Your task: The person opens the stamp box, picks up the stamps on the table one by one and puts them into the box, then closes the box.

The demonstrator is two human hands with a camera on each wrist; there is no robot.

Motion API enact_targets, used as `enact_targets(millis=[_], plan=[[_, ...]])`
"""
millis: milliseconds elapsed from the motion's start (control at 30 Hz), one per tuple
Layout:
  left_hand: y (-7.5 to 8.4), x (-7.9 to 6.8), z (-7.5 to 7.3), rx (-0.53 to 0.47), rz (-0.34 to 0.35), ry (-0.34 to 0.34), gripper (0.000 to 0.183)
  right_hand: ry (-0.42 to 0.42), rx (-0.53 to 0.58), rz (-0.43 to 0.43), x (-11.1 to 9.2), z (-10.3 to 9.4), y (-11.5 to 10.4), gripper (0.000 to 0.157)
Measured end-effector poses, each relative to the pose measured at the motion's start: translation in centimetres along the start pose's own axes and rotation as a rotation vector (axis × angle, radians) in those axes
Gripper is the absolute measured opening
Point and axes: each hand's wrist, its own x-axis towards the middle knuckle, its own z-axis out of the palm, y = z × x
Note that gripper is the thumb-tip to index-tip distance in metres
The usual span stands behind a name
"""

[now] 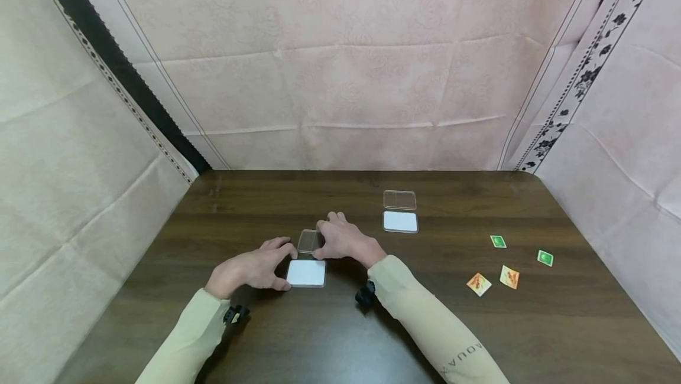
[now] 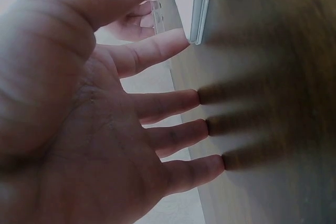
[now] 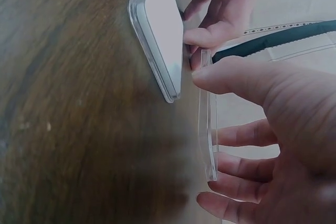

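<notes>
A shallow clear-edged case with a white face [image 1: 306, 273] lies on the wooden table in front of me. My left hand [image 1: 255, 267] is at its left side, the index fingertip against one corner in the left wrist view. The thumb reaches along the near-left corner, and the other fingers stretch straight to the tabletop. Just beyond the case is a clear plastic lid [image 1: 307, 241]. With thumb and fingers, my right hand [image 1: 343, 239] holds this lid at its right side; in the right wrist view the lid [image 3: 206, 124] appears edge-on.
Farther back lie a second white-faced case [image 1: 400, 222] and another clear lid [image 1: 399, 199]. On the right are two small green cards [image 1: 498, 241] and two orange-and-cream cards [image 1: 509, 277]. Pale cloth [image 1: 340, 88] hangs behind the table and along both sides.
</notes>
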Motion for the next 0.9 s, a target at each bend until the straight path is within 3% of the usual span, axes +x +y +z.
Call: enact_targets(millis=[900], plan=[[-0.25,0.12,0.23,0.015,0.016,0.017,0.049,0.004,-0.033,-0.008,0.96,0.86,-0.04,0.058]])
